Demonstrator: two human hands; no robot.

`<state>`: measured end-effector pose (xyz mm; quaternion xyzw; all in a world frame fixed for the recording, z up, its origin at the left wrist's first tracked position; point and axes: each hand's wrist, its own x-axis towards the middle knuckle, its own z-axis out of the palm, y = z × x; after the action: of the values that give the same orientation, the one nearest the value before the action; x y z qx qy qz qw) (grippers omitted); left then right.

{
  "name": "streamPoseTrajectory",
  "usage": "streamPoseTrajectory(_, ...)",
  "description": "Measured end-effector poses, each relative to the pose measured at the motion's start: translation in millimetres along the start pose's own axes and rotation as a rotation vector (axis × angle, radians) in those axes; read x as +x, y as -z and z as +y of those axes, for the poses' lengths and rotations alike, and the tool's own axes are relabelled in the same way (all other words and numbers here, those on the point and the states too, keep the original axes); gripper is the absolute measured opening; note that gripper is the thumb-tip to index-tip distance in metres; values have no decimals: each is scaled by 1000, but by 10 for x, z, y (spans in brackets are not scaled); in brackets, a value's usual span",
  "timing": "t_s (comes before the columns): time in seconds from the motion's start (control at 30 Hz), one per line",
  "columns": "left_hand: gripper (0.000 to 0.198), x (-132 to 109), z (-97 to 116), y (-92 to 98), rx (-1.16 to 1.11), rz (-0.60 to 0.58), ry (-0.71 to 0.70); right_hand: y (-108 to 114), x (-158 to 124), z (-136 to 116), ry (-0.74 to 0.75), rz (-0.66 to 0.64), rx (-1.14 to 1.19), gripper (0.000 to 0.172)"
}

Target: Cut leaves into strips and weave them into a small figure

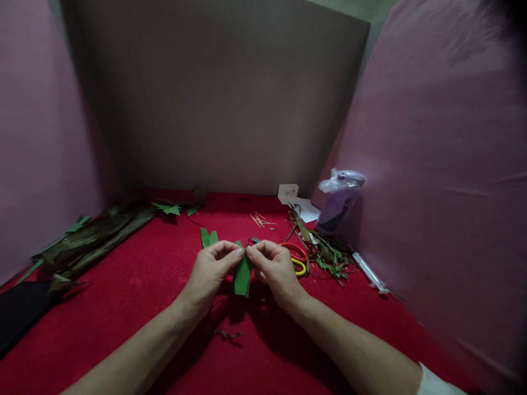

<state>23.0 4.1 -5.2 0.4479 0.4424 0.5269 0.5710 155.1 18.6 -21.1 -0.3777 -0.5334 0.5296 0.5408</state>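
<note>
A folded green leaf strip (242,277) hangs between both hands above the red cloth (135,307). My left hand (212,269) pinches its top edge from the left with thumb and fingers closed. From the right, my right hand (275,266) pinches the same top edge, fingertips almost meeting those of the left hand. Just behind the left hand lies another green leaf piece (208,237). Scissors with red and yellow handles (298,260) rest on the cloth right beside my right hand.
A pile of long dried leaves (90,238) lies at the left. Green cut pieces (171,208) sit at the back, thin sticks (259,220) in the middle. A purple bottle wrapped in plastic (340,202), leaf scraps (327,255), a syringe (369,272) and paper slips (294,198) are at the right.
</note>
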Motion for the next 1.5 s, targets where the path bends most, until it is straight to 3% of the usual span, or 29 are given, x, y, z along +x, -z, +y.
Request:
streamPoseTrajectory(0.3,15,1,9,10,52,58,-48,-5,11,9,2,-34,-70,27)
streamPoseTrajectory(0.53,17,-12,2,-5,-17,4,-9,0,6,5,14,-9,-44,26)
streamPoseTrajectory(0.87,16,10,-8,9,1,40,-37,-4,10,14,20,-19,-77,27)
streamPoseTrajectory(1.23,23,-1,-15,-7,-50,-62,20,14,30,23,23,39,13,29)
streamPoseTrajectory(1.5,14,4,-45,-7,-27,-58,18,23,56,29,38,95,63,27)
